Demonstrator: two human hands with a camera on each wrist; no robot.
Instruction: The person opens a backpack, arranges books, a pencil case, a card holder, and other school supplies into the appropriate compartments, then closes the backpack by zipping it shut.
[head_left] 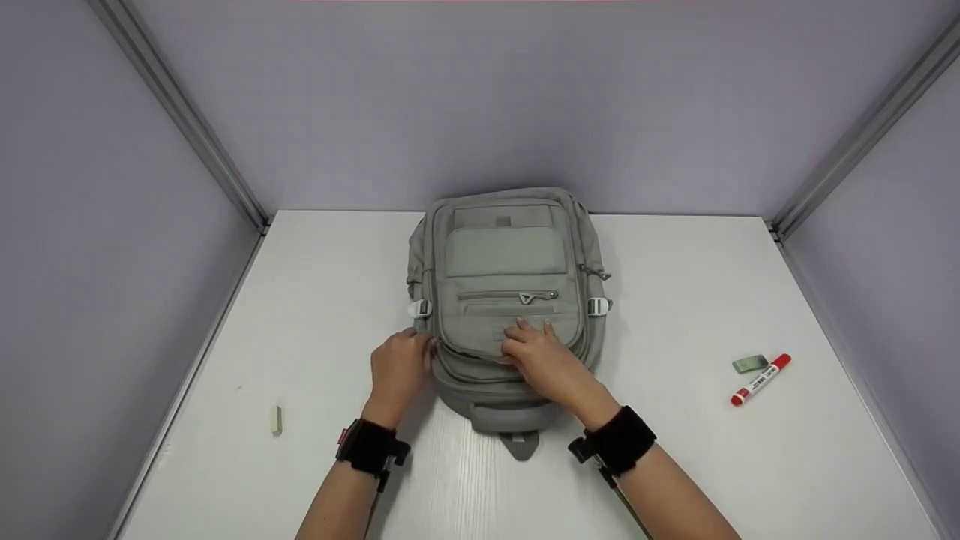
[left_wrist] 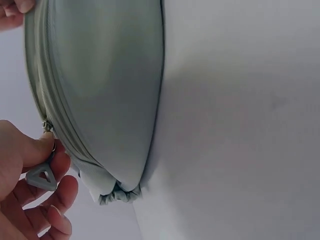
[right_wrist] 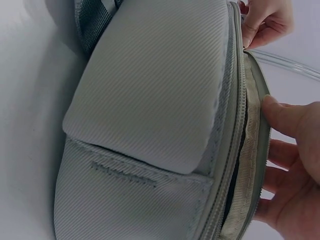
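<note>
A grey-green backpack lies on the white table with its front panel up and its top handle toward the person. At the panel's left edge, my left hand pinches a zipper slider between thumb and finger, and a triangular pull tab hangs against the fingers. My right hand holds the near edge of the front flap, thumb at the rim and fingers over the outer side. Between flap and zipper teeth a gap shows along this edge; the pocket's inside is mostly hidden.
Right of the backpack, a red-and-white marker lies against a small green block. A small pale block sits on the left side of the table. Grey-violet panels enclose the back and sides.
</note>
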